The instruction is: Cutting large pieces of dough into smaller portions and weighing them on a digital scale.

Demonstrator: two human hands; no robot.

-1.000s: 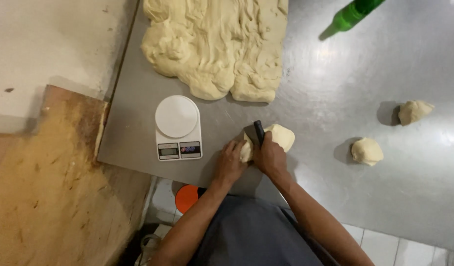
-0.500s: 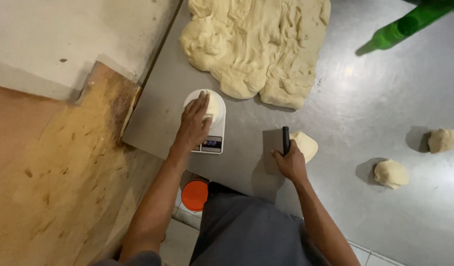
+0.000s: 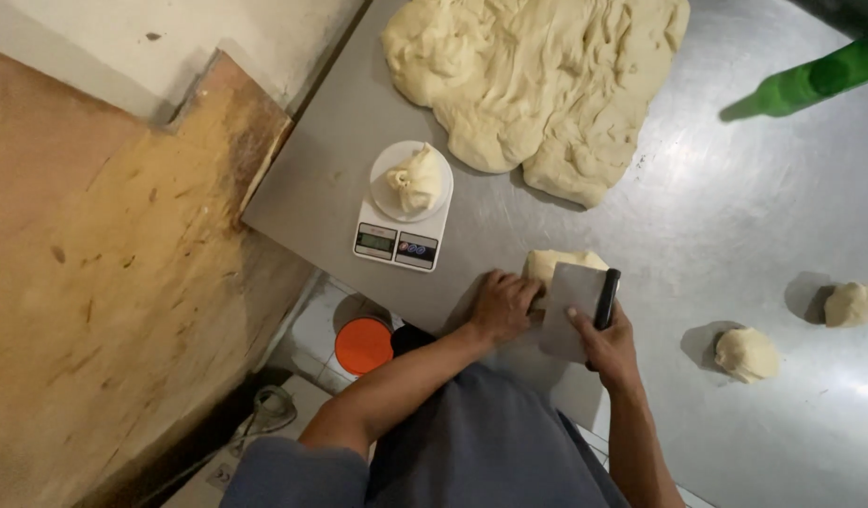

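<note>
Clearly soft and sticky, the dough piece (image 3: pixel 558 264) sits near the steel bench's (image 3: pixel 735 216) front edge, our left hand (image 3: pixel 502 306) lying spread against its side, best steadied there. Our right hand's (image 3: pixel 605 346) grip is pressed tight around the flat metal dough scraper (image 3: pixel 571 310); open bench lies rightward before two dough balls (image 3: pixel 746 353).

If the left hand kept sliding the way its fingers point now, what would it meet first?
The left hand points toward the small dough piece under the scraper held by the right hand; it looks to be already at its edge.
</note>
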